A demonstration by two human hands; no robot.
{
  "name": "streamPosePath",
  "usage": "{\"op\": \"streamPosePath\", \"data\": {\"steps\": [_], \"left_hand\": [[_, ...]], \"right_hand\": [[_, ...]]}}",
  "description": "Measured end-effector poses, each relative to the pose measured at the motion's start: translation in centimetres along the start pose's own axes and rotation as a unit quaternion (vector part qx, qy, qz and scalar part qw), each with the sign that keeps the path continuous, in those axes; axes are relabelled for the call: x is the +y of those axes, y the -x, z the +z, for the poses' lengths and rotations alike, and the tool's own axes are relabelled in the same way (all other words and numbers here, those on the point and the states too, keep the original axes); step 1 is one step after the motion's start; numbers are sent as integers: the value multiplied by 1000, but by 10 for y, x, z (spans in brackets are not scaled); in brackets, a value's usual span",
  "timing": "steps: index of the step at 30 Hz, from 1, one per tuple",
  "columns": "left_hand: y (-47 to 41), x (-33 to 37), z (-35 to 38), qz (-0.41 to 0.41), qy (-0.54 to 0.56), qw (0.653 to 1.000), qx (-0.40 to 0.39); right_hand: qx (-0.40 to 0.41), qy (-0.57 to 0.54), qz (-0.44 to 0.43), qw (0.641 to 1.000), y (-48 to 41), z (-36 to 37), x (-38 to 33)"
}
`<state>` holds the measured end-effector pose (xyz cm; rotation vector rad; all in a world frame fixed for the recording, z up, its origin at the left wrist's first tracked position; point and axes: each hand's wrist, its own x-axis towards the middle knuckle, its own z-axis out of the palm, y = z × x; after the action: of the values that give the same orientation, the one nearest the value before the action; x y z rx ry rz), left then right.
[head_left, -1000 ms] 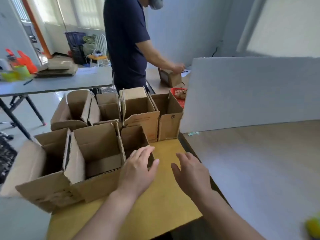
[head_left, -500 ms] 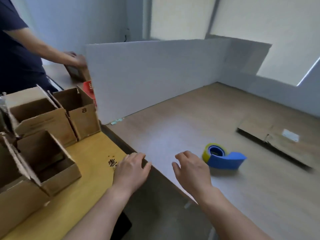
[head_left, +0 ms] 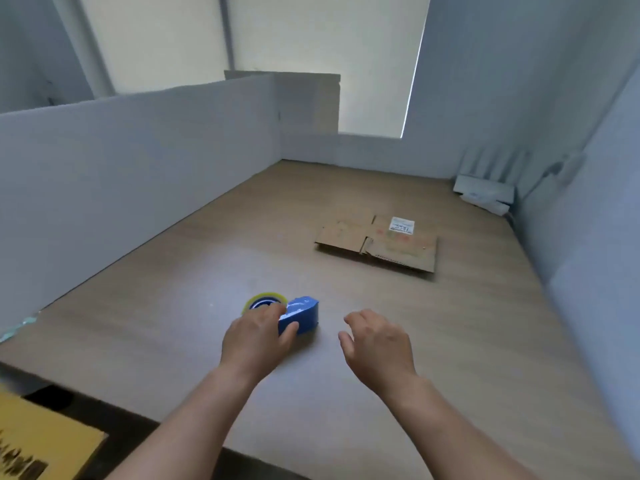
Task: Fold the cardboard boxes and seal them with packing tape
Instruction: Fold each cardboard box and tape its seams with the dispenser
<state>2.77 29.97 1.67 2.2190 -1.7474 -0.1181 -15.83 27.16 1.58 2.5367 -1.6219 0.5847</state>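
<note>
A blue tape dispenser (head_left: 300,317) with a yellowish roll of packing tape (head_left: 265,300) lies on the wooden table (head_left: 242,244). My left hand (head_left: 257,336) rests over its near end, fingers curling onto the roll and thumb against the blue body. My right hand (head_left: 377,344) hovers just right of the dispenser, fingers loosely bent, holding nothing. A flattened cardboard box (head_left: 381,245) with a white label lies farther back on the right.
White partition boards (head_left: 138,161) wall the table on the left, back and right. White papers (head_left: 485,195) lie in the far right corner. A yellow board's corner (head_left: 45,441) shows at the lower left, past the table's dark edge.
The view has swung right, away from the open boxes and the other person. My left hand has come onto the tape dispenser; my right hand has moved past it to its right side.
</note>
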Motion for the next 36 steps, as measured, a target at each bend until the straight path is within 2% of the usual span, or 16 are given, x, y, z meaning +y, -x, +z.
{"op": "streamPosePath", "data": {"steps": [6,16,23,31,33,36], "left_hand": [[-57,73,33,61,22,998,-20],[-165,128,78,123,18,989,-77],[-270,131,133,127,3,986,-111],[-356,103,197,63,-87,981,-164],[-368,99,208,57,-110,975,-183],[-376,96,219,89,-134,972,-170]], "right_hand": [[-27,12,57,998,-23,19,98],[-63,41,159,984,-77,44,191],[-130,24,238,962,-134,96,247],[-243,19,331,911,-189,160,288],[-246,28,324,913,-195,172,292],[-215,41,317,923,-200,182,293]]}}
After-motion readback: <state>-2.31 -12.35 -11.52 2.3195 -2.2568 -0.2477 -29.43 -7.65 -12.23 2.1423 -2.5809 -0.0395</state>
